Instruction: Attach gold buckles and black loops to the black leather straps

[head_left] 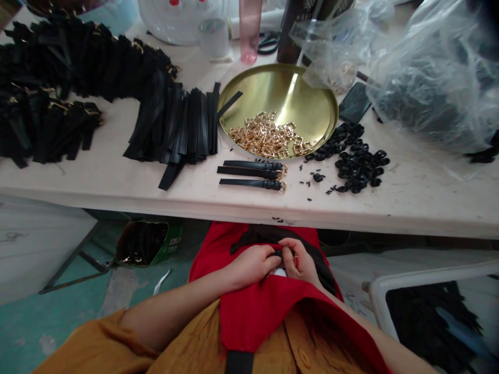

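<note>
Over the red apron (249,317) in my lap, both hands meet in front of me. My left hand (255,264) is closed, its thumb and fingers pinching a small black piece (277,254) that looks like part of a strap. Facing it, my right hand (300,264) is closed on the same piece from the other side. A small red item (296,261) shows at its fingers; I cannot tell what it is. On the table ahead lie three black straps with gold buckles (251,175). Much of the held piece is hidden by my fingers.
A round gold tray (312,104) holds a heap of gold buckles (268,135). Black strap loops (360,166) lie to its right, black straps (183,122) to its left. A phone (354,101) and plastic bag (436,78) sit right; a pink bottle (249,31) stands behind.
</note>
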Action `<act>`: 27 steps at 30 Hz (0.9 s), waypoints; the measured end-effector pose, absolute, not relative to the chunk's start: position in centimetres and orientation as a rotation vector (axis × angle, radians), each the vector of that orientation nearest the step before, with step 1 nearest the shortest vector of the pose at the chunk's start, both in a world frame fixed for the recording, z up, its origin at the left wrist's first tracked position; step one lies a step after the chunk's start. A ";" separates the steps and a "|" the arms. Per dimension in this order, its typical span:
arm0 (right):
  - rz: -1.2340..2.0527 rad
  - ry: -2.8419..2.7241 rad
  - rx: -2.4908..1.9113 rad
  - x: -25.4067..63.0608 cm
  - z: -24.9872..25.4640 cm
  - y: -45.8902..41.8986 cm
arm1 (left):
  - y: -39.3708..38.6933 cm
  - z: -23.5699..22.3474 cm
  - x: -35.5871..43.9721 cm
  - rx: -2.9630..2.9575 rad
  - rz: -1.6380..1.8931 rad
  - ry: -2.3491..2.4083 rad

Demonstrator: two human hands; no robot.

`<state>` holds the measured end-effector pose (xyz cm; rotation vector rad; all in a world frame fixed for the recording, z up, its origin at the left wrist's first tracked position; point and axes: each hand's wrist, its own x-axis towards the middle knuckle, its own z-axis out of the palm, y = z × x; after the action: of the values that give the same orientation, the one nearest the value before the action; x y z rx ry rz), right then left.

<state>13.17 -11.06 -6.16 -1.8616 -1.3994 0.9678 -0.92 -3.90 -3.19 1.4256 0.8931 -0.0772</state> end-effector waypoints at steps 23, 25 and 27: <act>1.315 -1.282 -1.703 13.4 -5.0 -11.6 | -3.7 -2.8 -1.1 1.295 -0.204 0.689; 1.277 -1.230 -1.705 13.3 -4.8 -11.4 | -3.4 -2.7 -1.1 1.300 -0.225 0.706; 1.299 -1.119 -1.721 13.3 -4.5 -11.3 | -2.8 -2.3 -1.3 1.261 -0.283 0.698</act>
<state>13.27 -11.31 -4.52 -1.7206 -1.1190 1.2989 -1.30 -2.84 -2.25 1.2614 0.6978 -0.2827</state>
